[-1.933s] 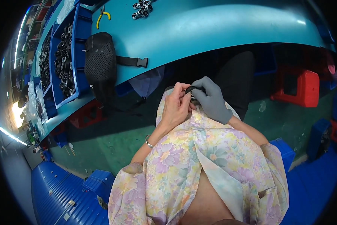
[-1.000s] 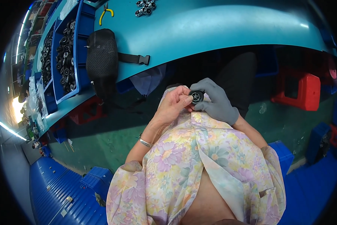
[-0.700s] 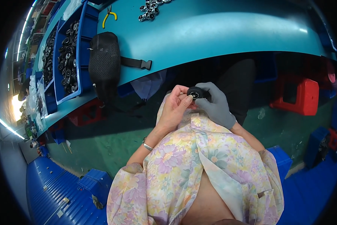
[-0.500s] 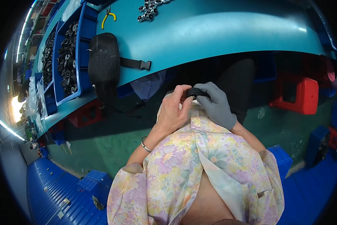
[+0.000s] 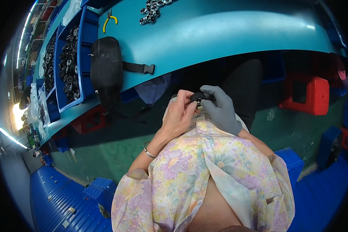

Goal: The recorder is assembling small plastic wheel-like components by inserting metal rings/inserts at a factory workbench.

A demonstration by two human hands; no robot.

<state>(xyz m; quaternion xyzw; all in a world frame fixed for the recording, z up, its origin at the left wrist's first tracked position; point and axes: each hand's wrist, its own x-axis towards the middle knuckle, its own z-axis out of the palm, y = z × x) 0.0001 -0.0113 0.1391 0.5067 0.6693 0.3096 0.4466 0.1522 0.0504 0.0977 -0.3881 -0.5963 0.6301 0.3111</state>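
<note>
Above my lap, my bare left hand (image 5: 178, 116) pinches a small black wheel (image 5: 198, 96) between thumb and fingers. A pale hub shows in the middle of the wheel's side. My right hand (image 5: 222, 111), in a grey glove, closes on the wheel's right side with thumb and bent fingers. Part of the wheel is hidden behind my fingers. Beyond my hands, the turquoise table (image 5: 220, 36) carries several shiny silver-and-black wheel parts (image 5: 150, 12) at its far side.
Blue bins (image 5: 82, 58) at the left hold many black wheels (image 5: 68, 63). Beside them lie a black mesh pouch (image 5: 106, 63) with a buckled strap and yellow-handled pliers (image 5: 110, 20). A red stool (image 5: 317, 96) stands at the right. Blue crates (image 5: 288, 164) are on the floor.
The wheel has turned in my fingers, so more of its hub side faces up. My right fingers have shifted slightly on it, and the view has moved a little.
</note>
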